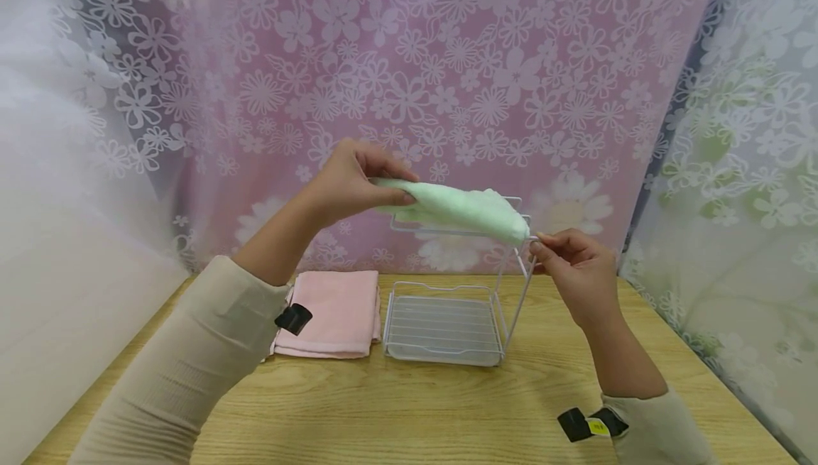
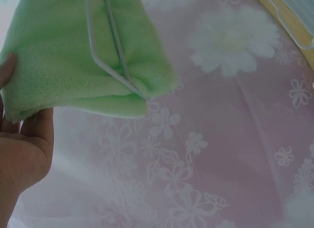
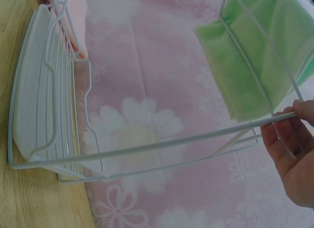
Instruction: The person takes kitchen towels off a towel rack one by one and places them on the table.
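A folded light green towel (image 1: 460,211) lies along the upper bars of a white wire rack (image 3: 162,144). My left hand (image 1: 348,184) pinches the towel's left end between thumb and fingers. In the left wrist view, the rack's bent wire crosses the towel's underside, and the left hand (image 2: 27,157) holds one corner. At the rack's upper right corner, my right hand (image 1: 578,277) grips the wire with thumb and fingertips. The right wrist view shows the right hand (image 3: 297,159) on the end of the upright wire, close beside the towel.
A folded pink towel (image 1: 335,309) lies on the wooden table (image 1: 396,408) left of the rack. Under the rack's lower wires sits a pale shallow tray (image 1: 441,360). A pink flowered curtain (image 1: 409,81) hangs behind, with pale sheets at both sides.
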A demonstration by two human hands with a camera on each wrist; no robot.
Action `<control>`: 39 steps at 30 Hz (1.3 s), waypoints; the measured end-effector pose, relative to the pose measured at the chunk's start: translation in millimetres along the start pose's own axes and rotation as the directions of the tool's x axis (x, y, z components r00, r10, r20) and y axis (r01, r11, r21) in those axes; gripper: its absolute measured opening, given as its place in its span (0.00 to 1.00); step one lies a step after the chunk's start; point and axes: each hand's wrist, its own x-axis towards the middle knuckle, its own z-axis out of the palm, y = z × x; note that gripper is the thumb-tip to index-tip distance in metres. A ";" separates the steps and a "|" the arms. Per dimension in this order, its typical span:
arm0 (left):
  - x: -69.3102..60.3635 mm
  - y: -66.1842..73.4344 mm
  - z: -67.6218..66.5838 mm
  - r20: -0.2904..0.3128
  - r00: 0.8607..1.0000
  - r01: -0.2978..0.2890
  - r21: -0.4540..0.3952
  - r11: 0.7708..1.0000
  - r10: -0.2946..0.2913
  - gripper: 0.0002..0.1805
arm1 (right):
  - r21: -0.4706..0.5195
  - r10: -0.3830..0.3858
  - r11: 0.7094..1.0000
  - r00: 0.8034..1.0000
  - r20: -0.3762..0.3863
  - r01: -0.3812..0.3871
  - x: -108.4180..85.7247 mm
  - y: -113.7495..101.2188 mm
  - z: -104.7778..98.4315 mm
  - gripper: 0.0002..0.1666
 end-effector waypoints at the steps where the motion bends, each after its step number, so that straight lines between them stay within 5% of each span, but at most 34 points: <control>1: -1.8 -0.9 -0.8 0.000 1.000 0.003 -0.005 1.000 -0.003 0.10 | -0.001 -0.002 1.000 1.000 0.000 0.002 0.1 0.0 0.0 0.08; 7: -14.2 -8.1 -7.3 0.008 0.999 0.051 -0.013 0.999 -0.050 0.12 | -0.018 -0.014 1.000 1.000 0.000 0.014 0.2 -0.4 0.1 0.07; 14: -25.3 -20.2 -13.7 0.018 0.999 0.027 -0.040 0.999 -0.027 0.14 | -0.021 -0.015 1.000 1.000 0.007 0.015 0.4 -0.4 0.1 0.06; 20: -37.1 -26.9 -16.5 -0.011 0.996 0.092 -0.003 0.996 -0.092 0.14 | -0.024 -0.014 1.000 1.000 0.009 0.014 0.4 0.0 0.3 0.06; 32: -56.5 -38.8 -25.9 0.038 0.999 0.002 -0.058 0.998 0.000 0.14 | -0.028 -0.013 1.000 1.000 0.012 0.014 0.1 0.5 0.7 0.05; 39: -66.2 -41.9 -32.7 0.049 0.998 0.035 -0.062 0.997 -0.032 0.14 | -0.034 -0.033 0.999 0.999 0.042 0.035 -0.5 3.0 -3.0 0.08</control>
